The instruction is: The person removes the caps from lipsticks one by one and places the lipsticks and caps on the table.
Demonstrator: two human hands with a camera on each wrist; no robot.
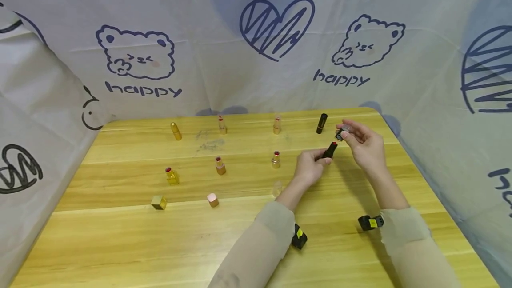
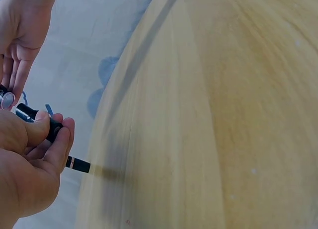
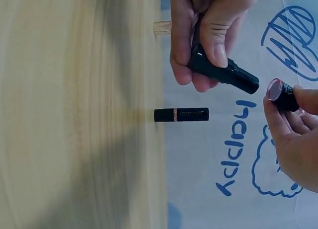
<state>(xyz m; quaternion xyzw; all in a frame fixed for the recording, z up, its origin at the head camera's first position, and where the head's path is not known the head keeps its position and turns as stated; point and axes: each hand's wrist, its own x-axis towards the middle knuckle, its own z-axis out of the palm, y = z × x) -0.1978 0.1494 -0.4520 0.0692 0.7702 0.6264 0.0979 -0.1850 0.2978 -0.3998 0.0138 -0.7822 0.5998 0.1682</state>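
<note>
My left hand (image 1: 310, 166) grips a black lipstick (image 1: 329, 151) around its base, and its red tip shows at the upper end in the head view. Between the thumb and fingers of my right hand (image 1: 368, 148) is a black cap with a clear end (image 1: 341, 133). The right wrist view has the cap (image 3: 282, 95) a short gap away from the end of the lipstick (image 3: 223, 75), its round mouth facing that way. Just behind the hands, a closed black lipstick (image 1: 322, 124) stands upright on the table.
Several other lipsticks stand on the wooden table (image 1: 240, 243), among them an uncapped gold one (image 1: 172, 177) and a rose-gold one (image 1: 220, 166). Nearer the front lie a gold cap (image 1: 158, 202), a pink cap (image 1: 213, 200) and a clear cap (image 1: 277, 189). A printed cloth (image 1: 208, 66) hangs behind.
</note>
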